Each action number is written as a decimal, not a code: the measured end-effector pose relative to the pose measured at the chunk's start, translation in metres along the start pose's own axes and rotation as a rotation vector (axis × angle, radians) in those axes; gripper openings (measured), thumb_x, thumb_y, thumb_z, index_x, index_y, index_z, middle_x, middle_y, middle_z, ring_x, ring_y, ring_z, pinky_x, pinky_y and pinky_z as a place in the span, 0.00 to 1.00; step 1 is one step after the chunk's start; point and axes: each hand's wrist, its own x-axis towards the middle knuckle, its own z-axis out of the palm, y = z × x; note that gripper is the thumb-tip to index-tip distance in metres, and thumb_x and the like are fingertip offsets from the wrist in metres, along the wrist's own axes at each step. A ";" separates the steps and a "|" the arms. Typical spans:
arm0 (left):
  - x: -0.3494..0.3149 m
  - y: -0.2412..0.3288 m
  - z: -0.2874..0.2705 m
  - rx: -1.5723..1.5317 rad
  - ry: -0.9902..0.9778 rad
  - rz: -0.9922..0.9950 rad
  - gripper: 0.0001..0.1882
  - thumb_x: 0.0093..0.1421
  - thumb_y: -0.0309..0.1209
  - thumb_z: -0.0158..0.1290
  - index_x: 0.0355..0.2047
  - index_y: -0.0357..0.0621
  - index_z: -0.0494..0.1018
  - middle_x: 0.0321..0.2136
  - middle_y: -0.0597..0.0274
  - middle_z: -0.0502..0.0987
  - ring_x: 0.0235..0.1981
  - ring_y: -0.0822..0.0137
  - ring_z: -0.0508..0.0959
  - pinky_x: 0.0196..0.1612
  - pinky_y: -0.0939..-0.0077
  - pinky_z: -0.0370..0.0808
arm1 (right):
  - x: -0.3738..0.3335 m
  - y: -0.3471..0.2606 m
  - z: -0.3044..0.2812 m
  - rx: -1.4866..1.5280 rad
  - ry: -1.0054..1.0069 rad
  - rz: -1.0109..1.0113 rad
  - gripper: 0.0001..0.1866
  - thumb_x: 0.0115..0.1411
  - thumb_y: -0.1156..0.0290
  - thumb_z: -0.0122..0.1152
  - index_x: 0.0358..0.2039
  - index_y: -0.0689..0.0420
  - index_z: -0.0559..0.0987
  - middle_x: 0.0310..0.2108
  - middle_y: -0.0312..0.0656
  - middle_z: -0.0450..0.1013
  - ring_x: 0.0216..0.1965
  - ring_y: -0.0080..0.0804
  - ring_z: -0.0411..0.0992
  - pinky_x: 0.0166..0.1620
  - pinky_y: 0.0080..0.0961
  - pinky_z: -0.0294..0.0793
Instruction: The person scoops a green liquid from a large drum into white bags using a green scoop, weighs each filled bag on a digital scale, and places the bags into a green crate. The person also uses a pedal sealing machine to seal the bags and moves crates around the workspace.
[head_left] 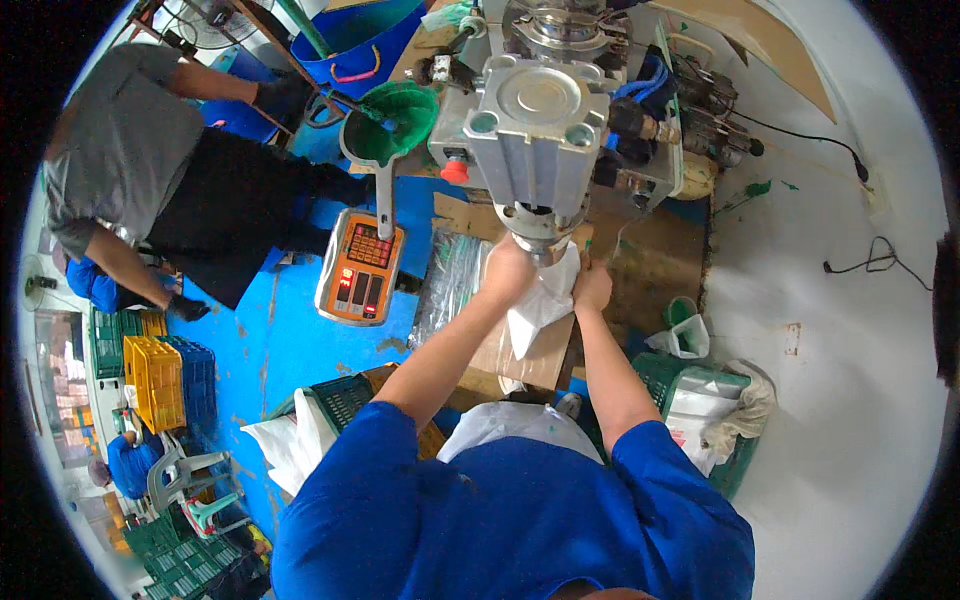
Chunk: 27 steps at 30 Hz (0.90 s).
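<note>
A white bag [535, 312] hangs beneath the metal outlet [540, 232] of a filling machine [535, 125], its lower corner pointing toward me. My left hand [508, 272] is closed on the bag's upper left side, right against the outlet. On the other side my right hand [592, 289] grips the bag's right edge with bent fingers. The machine hides the bag's mouth and some of my fingertips. Under the bag lies a brown cardboard sheet [520, 358], beside a stack of clear plastic film [443, 285].
An orange digital scale [362, 268] stands to the left, below a green-stained pan [388, 125] with a long handle. Another person [150, 160] in grey works by a blue tub [370, 40]. Green crates [655, 375] flank me. A red button [454, 171] sits on the machine's left.
</note>
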 end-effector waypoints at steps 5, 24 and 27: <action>-0.022 0.002 0.047 0.793 -0.434 0.251 0.28 0.46 0.31 0.56 0.49 0.46 0.62 0.47 0.44 0.68 0.50 0.43 0.67 0.51 0.49 0.62 | -0.014 -0.007 -0.015 0.238 -0.025 -0.111 0.21 0.61 0.52 0.43 0.42 0.58 0.69 0.34 0.50 0.72 0.36 0.46 0.71 0.36 0.40 0.68; -0.202 -0.076 -0.058 0.080 -0.592 -0.202 0.10 0.53 0.34 0.50 0.34 0.45 0.74 0.25 0.55 0.77 0.22 0.62 0.77 0.29 0.69 0.73 | -0.021 -0.003 -0.043 1.123 -0.540 0.216 0.31 0.61 0.42 0.38 0.52 0.55 0.65 0.21 0.27 0.55 0.20 0.17 0.56 0.23 0.22 0.64; -0.259 -0.113 -0.048 0.005 -0.502 -0.496 0.10 0.53 0.35 0.51 0.31 0.43 0.74 0.22 0.58 0.77 0.18 0.66 0.76 0.26 0.71 0.73 | -0.016 0.004 -0.042 1.176 -0.567 0.187 0.31 0.60 0.41 0.39 0.51 0.55 0.67 0.22 0.27 0.55 0.21 0.17 0.56 0.25 0.23 0.66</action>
